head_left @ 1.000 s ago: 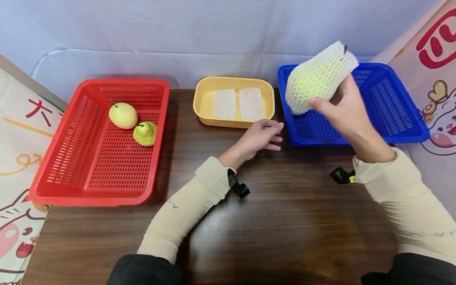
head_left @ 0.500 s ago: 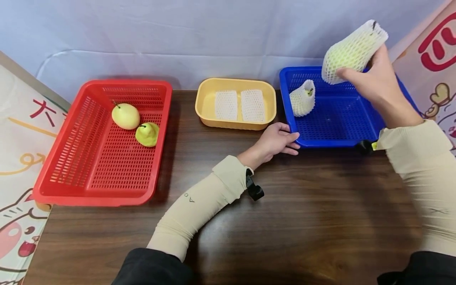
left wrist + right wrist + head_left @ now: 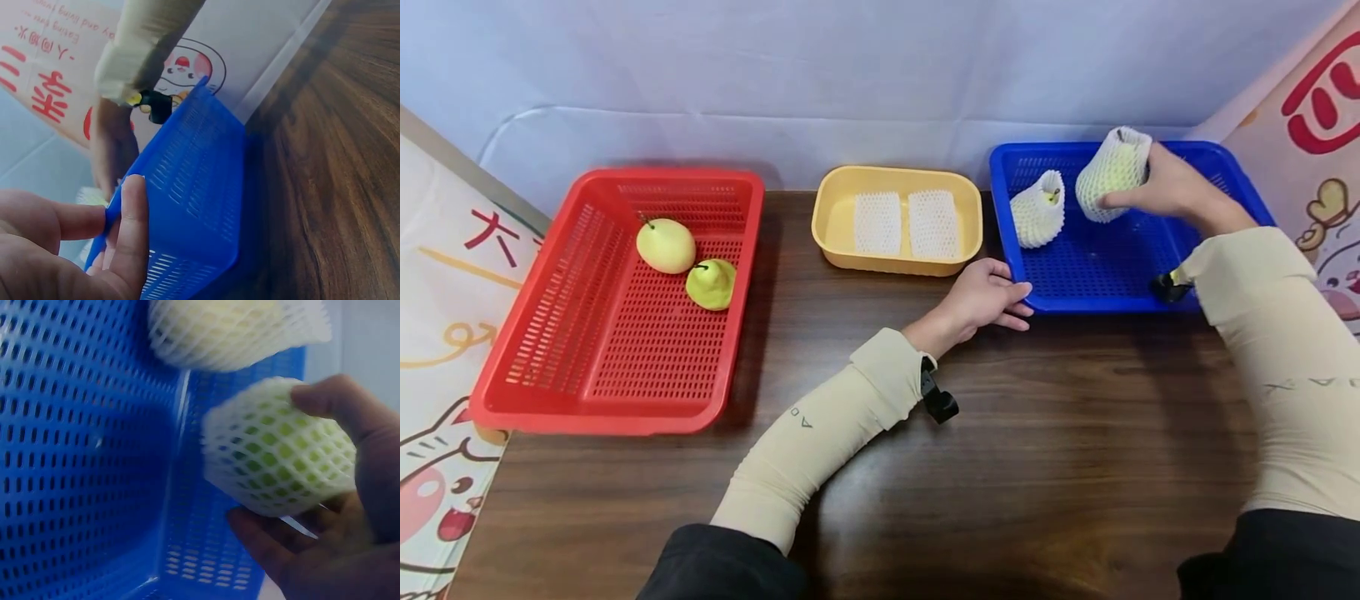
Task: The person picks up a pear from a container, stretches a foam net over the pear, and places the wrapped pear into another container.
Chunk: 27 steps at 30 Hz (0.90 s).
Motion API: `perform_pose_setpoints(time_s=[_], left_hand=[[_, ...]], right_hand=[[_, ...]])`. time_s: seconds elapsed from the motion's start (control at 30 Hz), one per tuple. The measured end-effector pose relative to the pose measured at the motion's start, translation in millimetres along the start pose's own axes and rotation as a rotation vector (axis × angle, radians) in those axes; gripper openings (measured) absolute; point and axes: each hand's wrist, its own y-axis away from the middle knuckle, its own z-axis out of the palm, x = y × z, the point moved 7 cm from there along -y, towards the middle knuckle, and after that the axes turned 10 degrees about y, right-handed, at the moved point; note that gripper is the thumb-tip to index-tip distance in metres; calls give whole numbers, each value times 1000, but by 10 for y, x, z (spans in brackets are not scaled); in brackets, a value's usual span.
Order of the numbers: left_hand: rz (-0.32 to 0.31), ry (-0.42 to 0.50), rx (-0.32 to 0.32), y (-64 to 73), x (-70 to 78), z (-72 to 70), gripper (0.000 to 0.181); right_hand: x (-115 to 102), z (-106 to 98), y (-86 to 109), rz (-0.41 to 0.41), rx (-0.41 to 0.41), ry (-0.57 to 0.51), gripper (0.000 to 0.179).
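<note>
Right hand (image 3: 1176, 190) grips a net-wrapped pear (image 3: 1103, 179) at the back of the blue basket (image 3: 1090, 306), near a second wrapped pear (image 3: 1036, 218). Left hand (image 3: 977, 298) pinches the basket's rim at the near left corner, between thumb and fingers.

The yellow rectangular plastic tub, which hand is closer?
Left. The left hand is by the near-right corner of the tub; the right hand is farther right, holding a white-netted green pear.

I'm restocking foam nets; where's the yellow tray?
In the head view, the yellow tray sits between the red basket on the left and the blue basket, just beyond the left hand.
</note>
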Motion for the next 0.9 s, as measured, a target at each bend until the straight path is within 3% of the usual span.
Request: perform_pose_setpoints(time_s=[0.17, 0.37, 0.5, 0.6, 0.77, 0.9], left_hand=[[5, -15, 9, -2, 26, 1, 17], [-1, -24, 24, -1, 32, -32, 18], [-16, -42, 14, 11, 30, -46, 18], [-14, -44, 10, 18, 38, -57, 17], [-16, -51, 20, 31, 36, -93, 17], [-15, -62, 21, 40, 27, -101, 17]], right_hand=[[52, 111, -125, -9, -122, 36, 82], [22, 269, -214, -10, -204, 37, 72], [58, 403, -214, 28, -257, 28, 85], [75, 440, -233, 28, -253, 16, 92], [74, 479, -280, 10, -213, -2, 79], [77, 502, -276, 15, -211, -26, 86]])
